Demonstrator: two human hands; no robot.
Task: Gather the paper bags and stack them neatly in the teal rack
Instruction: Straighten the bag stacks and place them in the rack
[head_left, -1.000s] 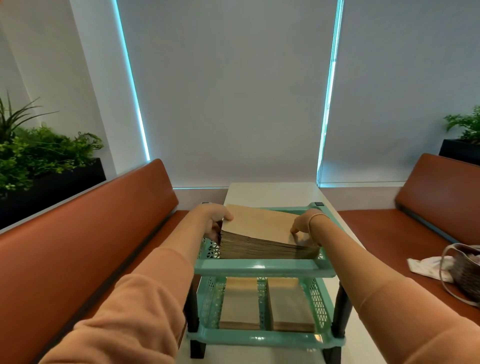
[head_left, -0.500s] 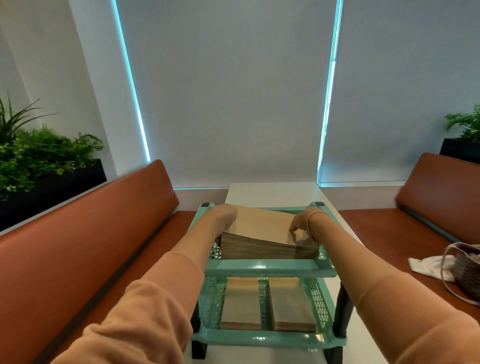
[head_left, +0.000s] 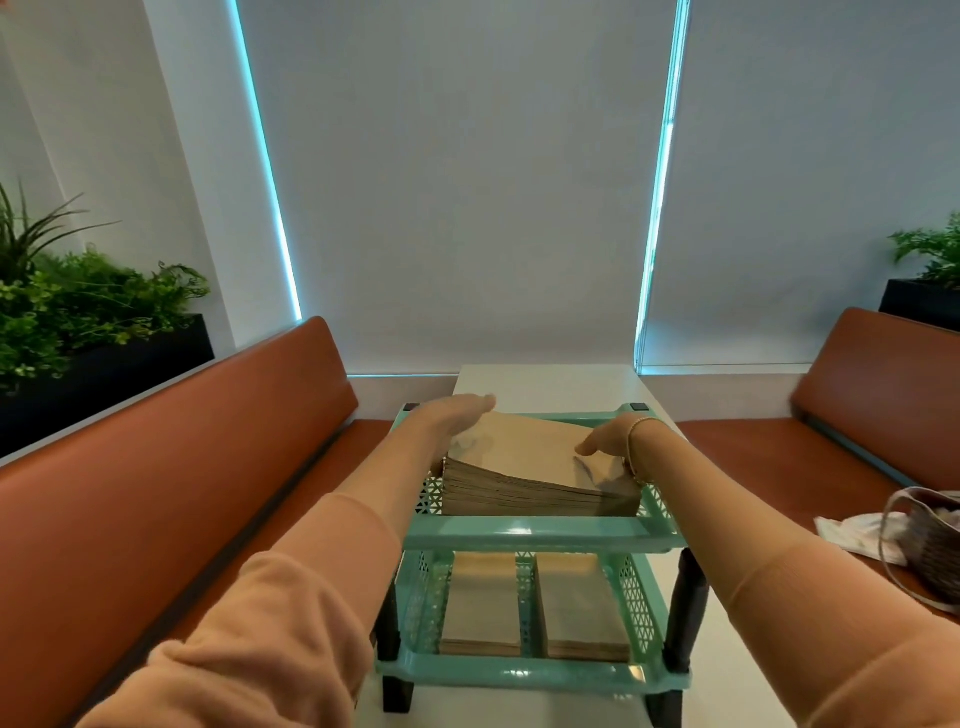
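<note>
Brown paper bags sit stacked, tilted, in the teal plastic rack's upper tray. Left hand fingers extend flat; right hand fingers loosely touch the stack. Squaring step; next, press edges level.

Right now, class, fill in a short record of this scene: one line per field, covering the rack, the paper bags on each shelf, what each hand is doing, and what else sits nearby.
Rack: teal rack, two shelves, on a white table
Top shelf: one thick stack of paper bags, sloping down to the right
Bottom shelf: two bag stacks side by side
Left hand: fingers straight, at the stack's far left corner
Right hand: on the stack's right edge; grip unclear
Nearby: woven bag and white cloth on the right bench
</note>
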